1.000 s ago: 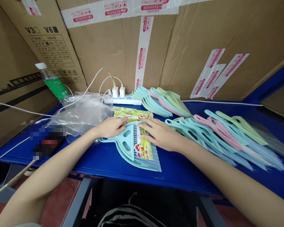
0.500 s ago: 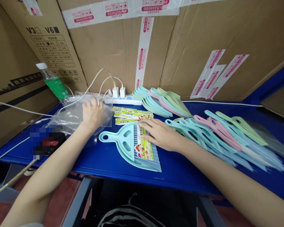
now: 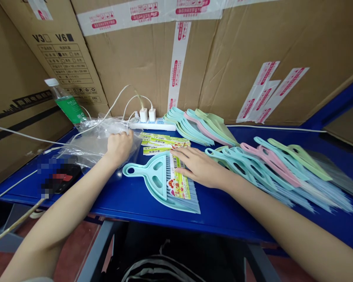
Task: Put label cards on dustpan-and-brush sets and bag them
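A turquoise dustpan [image 3: 139, 169] lies on the blue table with a grey-bristled brush [image 3: 194, 199] set in it. On the bristles rests a printed label card [image 3: 179, 184], yellow-green with red mushrooms. My right hand [image 3: 198, 166] lies over the card's upper end, fingers stretched out and flat. To the left, my left hand [image 3: 120, 147] is closed on the near right part of a clear plastic bag [image 3: 92, 137], its fingers curled and their tips partly hidden. More label cards [image 3: 161, 143] lie spread between the two hands, behind the dustpan.
Dustpans [image 3: 206, 125] are stacked at the back, and several brushes [image 3: 270, 164] lie at the right. A power strip [image 3: 161, 125] with white plugs and cables stands by the cardboard box [image 3: 135, 58]. A green-labelled bottle [image 3: 67, 103] and a black device [image 3: 67, 180] are at left.
My left hand has moved slightly right and toward me, its fingers curling in, and the bag has shifted with it. My right hand, the dustpan and the card stay where they were.
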`<action>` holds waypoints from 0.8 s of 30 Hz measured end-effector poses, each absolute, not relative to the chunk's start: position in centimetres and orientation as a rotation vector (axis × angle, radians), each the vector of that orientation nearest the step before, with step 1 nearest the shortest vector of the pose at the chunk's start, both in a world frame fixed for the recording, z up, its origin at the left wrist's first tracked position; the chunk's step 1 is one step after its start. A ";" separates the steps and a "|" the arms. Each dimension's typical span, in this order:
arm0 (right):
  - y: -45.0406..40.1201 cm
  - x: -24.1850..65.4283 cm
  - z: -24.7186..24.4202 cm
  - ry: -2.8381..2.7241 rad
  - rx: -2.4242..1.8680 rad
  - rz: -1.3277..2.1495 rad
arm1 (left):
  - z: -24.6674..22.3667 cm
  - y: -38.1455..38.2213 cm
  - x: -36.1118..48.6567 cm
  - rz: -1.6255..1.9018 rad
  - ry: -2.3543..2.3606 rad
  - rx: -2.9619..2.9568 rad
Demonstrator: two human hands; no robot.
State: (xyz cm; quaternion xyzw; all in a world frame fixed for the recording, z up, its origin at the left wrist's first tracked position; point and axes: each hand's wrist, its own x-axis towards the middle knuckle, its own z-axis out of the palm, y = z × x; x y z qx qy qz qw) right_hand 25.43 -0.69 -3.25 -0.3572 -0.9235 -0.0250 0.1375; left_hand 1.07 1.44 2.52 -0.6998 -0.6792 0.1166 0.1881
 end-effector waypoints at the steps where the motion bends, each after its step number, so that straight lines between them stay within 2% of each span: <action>1: -0.7 25.4 -3.2 -2.670 -1.035 -0.066 | 2.6 1.4 1.1 0.331 -1.905 -1.977; 24: -0.6 25.4 -3.3 -2.660 -1.059 -0.046 | 1.9 1.5 1.8 0.285 -1.593 -2.275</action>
